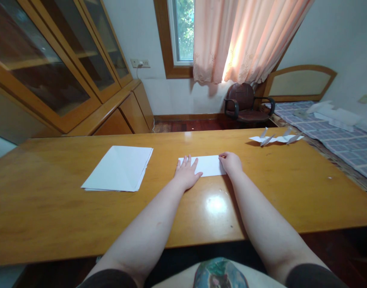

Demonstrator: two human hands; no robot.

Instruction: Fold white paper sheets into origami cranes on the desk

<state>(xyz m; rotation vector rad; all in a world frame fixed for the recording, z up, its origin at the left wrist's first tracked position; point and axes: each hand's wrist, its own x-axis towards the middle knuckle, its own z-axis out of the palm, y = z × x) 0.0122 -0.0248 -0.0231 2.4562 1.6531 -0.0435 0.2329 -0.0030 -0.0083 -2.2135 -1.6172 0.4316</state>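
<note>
A folded white sheet of paper (210, 164) lies flat in the middle of the wooden table (51, 208). My left hand (187, 173) rests on the sheet's left end, palm down with fingers stretched out and spread. My right hand (230, 162) sits at the sheet's right end with its fingers curled and pressing on the top right corner. Both forearms reach out over the table from the near edge.
A stack of white paper sheets (119, 168) lies to the left. Several folded paper planes (276, 138) sit at the table's far right. Behind stand a dark armchair (246, 105), a bed (336, 128), a glass-door cabinet (60, 64) and a curtained window (231, 36).
</note>
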